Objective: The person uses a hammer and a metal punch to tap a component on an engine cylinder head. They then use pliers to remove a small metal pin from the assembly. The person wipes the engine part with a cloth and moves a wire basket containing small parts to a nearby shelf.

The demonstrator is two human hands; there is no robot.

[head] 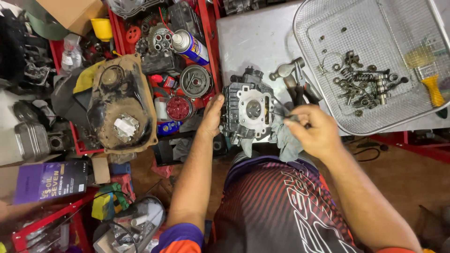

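A grey metal engine cylinder head [248, 112] with a round bore lies on a cloth [287, 143] at the near edge of a steel table [253, 42]. My left hand [212, 116] is pressed flat against its left side, steadying it. My right hand [311, 129] is closed on a thin pointed tool [281, 114] whose tip reaches the right side of the head.
A wire mesh basket [375, 100] at the right holds springs, valves and small parts, plus a yellow-handled brush [429, 82]. A hammer [287, 69] and pliers [302, 89] lie beside the head. A red tray [211, 51] at the left is crowded with a spray can [190, 46], gears and a dirty engine cover [122, 105].
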